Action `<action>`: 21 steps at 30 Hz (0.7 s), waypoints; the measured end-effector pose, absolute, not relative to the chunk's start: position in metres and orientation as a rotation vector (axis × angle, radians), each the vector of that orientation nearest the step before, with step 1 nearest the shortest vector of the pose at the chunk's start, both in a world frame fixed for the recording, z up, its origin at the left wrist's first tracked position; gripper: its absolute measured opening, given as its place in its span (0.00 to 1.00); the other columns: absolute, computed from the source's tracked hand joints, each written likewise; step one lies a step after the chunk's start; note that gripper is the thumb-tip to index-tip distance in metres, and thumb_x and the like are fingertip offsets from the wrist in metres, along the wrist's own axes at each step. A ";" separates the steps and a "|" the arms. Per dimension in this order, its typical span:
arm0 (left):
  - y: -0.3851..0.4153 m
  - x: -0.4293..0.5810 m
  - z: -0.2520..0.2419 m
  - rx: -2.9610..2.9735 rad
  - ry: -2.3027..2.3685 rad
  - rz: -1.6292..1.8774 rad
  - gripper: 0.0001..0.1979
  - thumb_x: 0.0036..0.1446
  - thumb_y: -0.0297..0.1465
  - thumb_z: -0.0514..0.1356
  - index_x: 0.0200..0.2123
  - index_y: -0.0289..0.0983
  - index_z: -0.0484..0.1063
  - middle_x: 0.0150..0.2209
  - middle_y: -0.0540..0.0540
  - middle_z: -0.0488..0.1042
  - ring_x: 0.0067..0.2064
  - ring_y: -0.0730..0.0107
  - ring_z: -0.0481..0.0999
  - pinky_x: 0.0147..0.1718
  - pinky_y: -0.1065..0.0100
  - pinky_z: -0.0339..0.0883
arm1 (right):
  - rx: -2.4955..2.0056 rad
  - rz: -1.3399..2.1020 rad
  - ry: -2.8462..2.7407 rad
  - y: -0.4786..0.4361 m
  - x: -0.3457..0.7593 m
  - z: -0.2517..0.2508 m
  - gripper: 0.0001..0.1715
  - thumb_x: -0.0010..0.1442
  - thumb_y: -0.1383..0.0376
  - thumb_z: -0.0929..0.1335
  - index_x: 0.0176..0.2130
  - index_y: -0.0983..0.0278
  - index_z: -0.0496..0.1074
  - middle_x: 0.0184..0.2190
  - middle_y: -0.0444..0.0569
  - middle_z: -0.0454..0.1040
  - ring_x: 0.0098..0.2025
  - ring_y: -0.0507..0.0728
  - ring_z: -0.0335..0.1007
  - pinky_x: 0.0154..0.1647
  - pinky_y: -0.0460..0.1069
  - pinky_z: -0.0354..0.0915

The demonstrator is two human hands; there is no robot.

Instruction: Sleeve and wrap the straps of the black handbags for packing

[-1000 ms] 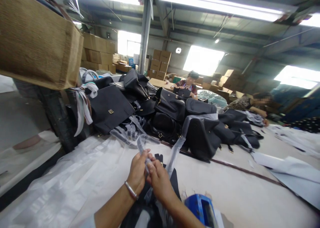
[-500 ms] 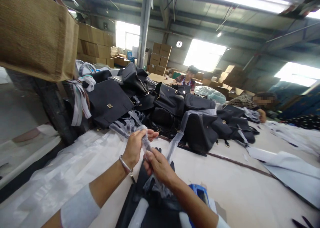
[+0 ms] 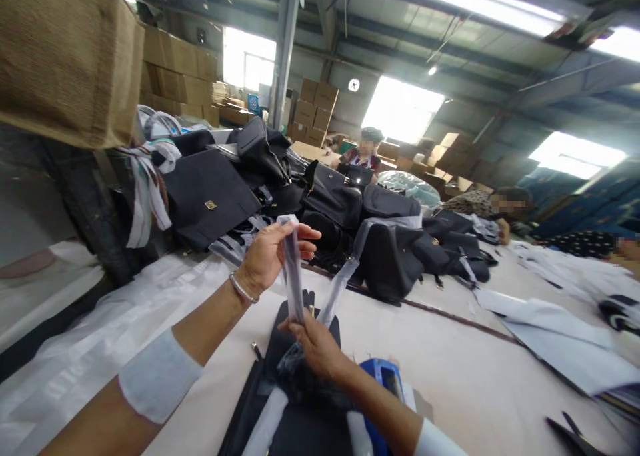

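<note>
Between my hands runs a strap wrapped in clear plastic [image 3: 293,276], drawn upright and taut. My left hand [image 3: 265,256] pinches its upper part between thumb and forefinger, the other fingers held apart. Lower down, my right hand [image 3: 320,346] is closed around the same strap. Beneath them lies a black bag [image 3: 313,419] on the table, with white-wrapped pieces [image 3: 267,419] on it. Crumpled plastic [image 3: 290,359] hangs just below my right hand, which partly hides it. A blue tape dispenser-like object [image 3: 383,376] stands beside my right forearm.
A heap of black bags [image 3: 330,199] fills the table's far side. White sheeting [image 3: 125,336] covers the left; pale sheets [image 3: 555,336] and scissors-like black handles [image 3: 570,436] lie right. A burlap-covered block [image 3: 65,56] juts in at upper left. Co-workers [image 3: 367,153] are beyond the heap.
My left hand has risen and my hands are farther apart. The bunched plastic-wrapped strap between them now shows longer and straighter. The view has shifted slightly to the right.
</note>
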State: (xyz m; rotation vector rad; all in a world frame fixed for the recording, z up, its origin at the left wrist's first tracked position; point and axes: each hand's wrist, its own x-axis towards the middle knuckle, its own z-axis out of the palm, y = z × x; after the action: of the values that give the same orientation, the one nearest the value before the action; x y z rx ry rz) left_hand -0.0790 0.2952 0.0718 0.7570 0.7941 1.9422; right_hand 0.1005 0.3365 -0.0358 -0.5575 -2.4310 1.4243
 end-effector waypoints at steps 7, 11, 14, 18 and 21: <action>0.306 -0.091 0.065 0.688 0.884 2.074 0.08 0.57 0.30 0.58 0.32 0.31 0.75 0.25 0.46 0.74 0.17 0.83 0.62 0.15 0.79 0.54 | -0.716 1.325 -2.560 0.319 0.113 -0.074 0.12 0.60 0.72 0.62 0.44 0.61 0.64 0.41 0.49 0.75 0.43 0.58 0.73 0.44 0.51 0.65; 0.303 -0.112 0.066 0.642 1.046 2.059 0.08 0.59 0.28 0.55 0.31 0.32 0.73 0.23 0.50 0.70 0.16 0.85 0.60 0.13 0.81 0.52 | -0.729 1.383 -2.622 0.317 0.131 -0.068 0.17 0.57 0.71 0.64 0.46 0.59 0.64 0.40 0.48 0.75 0.42 0.58 0.72 0.43 0.50 0.65; 0.297 -0.123 0.043 0.584 1.282 1.883 0.08 0.60 0.25 0.57 0.29 0.31 0.73 0.20 0.53 0.69 0.14 0.84 0.59 0.10 0.81 0.47 | -0.763 1.384 -2.578 0.340 0.141 -0.047 0.23 0.54 0.70 0.68 0.50 0.58 0.65 0.44 0.47 0.75 0.45 0.57 0.72 0.46 0.50 0.65; 0.298 -0.121 -0.016 0.479 1.517 1.634 0.09 0.61 0.27 0.61 0.28 0.32 0.70 0.18 0.58 0.66 0.14 0.85 0.58 0.10 0.80 0.48 | -1.351 1.162 -2.283 0.395 0.140 -0.042 0.18 0.59 0.66 0.67 0.50 0.66 0.66 0.40 0.55 0.75 0.43 0.60 0.72 0.45 0.53 0.65; 0.306 -0.107 -0.058 0.438 1.557 1.626 0.08 0.62 0.29 0.61 0.30 0.32 0.70 0.22 0.57 0.68 0.17 0.83 0.63 0.15 0.78 0.59 | -1.577 1.242 -2.158 0.420 0.126 -0.062 0.19 0.60 0.59 0.68 0.46 0.69 0.67 0.31 0.53 0.75 0.31 0.58 0.73 0.32 0.53 0.68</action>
State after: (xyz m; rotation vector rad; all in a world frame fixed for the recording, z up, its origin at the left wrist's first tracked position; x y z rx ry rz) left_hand -0.1072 0.3064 -0.0575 0.4385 1.5570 1.6264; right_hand 0.1265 0.4200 -0.0622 -1.5769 -2.1577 1.2422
